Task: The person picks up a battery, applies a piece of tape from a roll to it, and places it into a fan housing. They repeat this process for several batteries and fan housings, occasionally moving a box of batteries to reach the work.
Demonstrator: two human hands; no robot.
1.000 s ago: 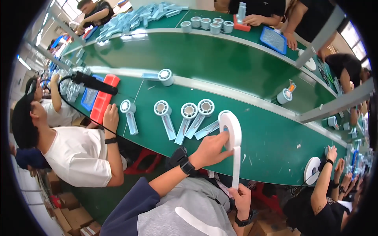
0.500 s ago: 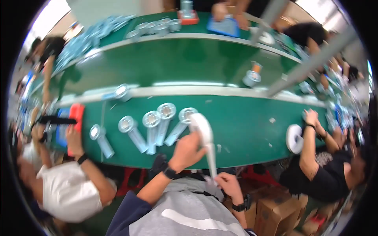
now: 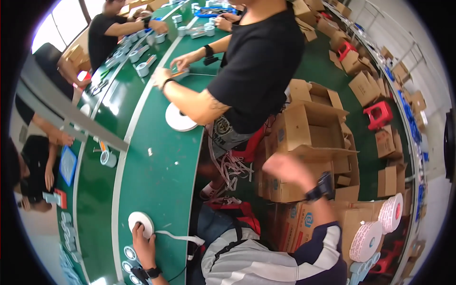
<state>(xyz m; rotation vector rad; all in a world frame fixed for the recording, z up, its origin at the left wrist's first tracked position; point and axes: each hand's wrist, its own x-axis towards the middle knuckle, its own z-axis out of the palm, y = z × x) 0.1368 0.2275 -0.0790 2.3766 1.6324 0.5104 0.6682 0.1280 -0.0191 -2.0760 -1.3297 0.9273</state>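
Observation:
My left hand [image 3: 144, 248] is at the green table's near edge, its fingers curled over the middle of a white tape roll [image 3: 135, 219] lying flat. From the roll a loose white strip [image 3: 178, 236] runs right to the table's edge. Just below the roll are several light-blue pieces with round heads [image 3: 128, 252], partly cut off by the dark rim. My right hand [image 3: 287, 168] is raised out to the right, above cardboard boxes, apart from the strip. Motion smears its fingers, and I see no object in it.
A co-worker in black [image 3: 259, 71] stands at the table ahead, beside another white roll [image 3: 179, 118]. Open cardboard boxes [image 3: 316, 128] fill the floor at right. Printed tape rolls [image 3: 365, 242] sit lower right. A grey post [image 3: 85, 114] crosses at left; a red stool [image 3: 378, 115] stands farther off.
The view has swung to the right. The tape roll, earlier lifted in my left hand, now rests on the table. My right hand has let go of the strip and moved out right.

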